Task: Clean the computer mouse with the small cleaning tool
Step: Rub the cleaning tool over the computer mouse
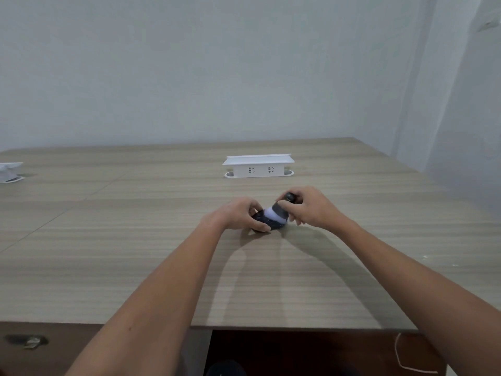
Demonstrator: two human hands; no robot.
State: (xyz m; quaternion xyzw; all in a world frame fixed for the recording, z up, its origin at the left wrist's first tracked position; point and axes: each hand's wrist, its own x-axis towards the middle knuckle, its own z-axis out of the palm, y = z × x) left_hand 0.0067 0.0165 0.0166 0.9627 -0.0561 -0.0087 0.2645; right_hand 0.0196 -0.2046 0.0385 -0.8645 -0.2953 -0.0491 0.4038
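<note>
A dark computer mouse (267,221) rests on the wooden table (135,253) in the middle of the view. My left hand (238,214) grips its left side, thumb and fingers wrapped around it. My right hand (309,207) pinches a small cleaning tool (279,210) with a dark grey body, a round dark cap and a white head. The white head presses on top of the mouse. Much of the mouse is hidden under my fingers and the tool.
A white raised socket box (259,166) stands on the table behind my hands. Another white object (9,172) sits at the far left edge. The pale wall rises beyond the table. A white cord (406,359) hangs below the front edge at the right.
</note>
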